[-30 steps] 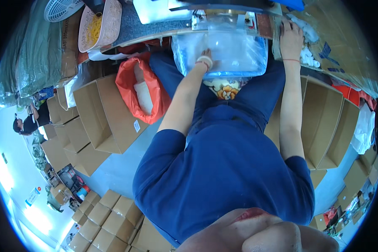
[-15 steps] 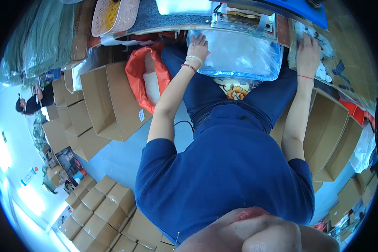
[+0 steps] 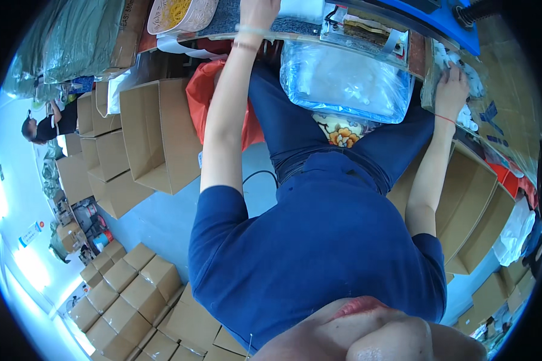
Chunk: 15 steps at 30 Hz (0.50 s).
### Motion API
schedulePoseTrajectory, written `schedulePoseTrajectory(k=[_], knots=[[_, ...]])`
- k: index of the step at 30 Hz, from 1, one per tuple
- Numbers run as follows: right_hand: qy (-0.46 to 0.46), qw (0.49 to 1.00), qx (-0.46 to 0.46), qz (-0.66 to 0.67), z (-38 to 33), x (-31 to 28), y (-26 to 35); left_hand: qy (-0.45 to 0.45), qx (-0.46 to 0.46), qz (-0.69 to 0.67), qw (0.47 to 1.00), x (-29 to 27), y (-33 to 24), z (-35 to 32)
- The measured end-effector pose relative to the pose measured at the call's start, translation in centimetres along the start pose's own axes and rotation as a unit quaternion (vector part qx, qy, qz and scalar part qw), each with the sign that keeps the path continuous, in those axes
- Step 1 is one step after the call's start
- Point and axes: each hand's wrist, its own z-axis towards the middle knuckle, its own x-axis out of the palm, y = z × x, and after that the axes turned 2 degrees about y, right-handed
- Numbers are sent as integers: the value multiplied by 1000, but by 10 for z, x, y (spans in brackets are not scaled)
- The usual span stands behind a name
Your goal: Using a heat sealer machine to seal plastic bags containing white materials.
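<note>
My left hand [image 3: 260, 11] reaches up over the blue-grey work surface [image 3: 227, 19], and the top edge of the picture cuts off its fingers. A sheet of white material [image 3: 300, 11] lies right beside it. On the right, my right hand [image 3: 452, 91] rests among small white pieces [image 3: 471, 78] in an open carton, its fingers stretched and slightly apart. What lies under those fingertips is hidden. Across my lap sits a blue-rimmed tray wrapped in clear plastic [image 3: 346, 81], with white pieces inside; neither hand touches it.
A pale basket of yellow bands [image 3: 190, 21] stands at the far left of the bench. A metal-edged device [image 3: 367, 30] sits above the tray. Open cartons [image 3: 162, 135] and a red bag [image 3: 202, 99] flank my left leg. Another person [image 3: 48, 123] is at the far left.
My left hand has left the tray and gone up onto the work surface, its arm now covering part of the red bag. My right hand stays among the white pieces.
</note>
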Motion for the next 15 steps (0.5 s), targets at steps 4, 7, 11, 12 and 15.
schedulePoseTrajectory(k=[4,7,11,12,15], knots=[[47,999,23,-12,-3,2,0,263,-64,347,898,30,15,11],[20,994,78,71,-4,-2,-1,218,-54,297,928,42,28,-7],[37,997,46,46,1,-4,2,123,-19,275,953,40,34,-15],[29,996,48,67,2,-4,4,47,15,263,963,38,32,-16],[3,988,87,126,4,-5,9,-87,75,82,990,35,12,-27]])
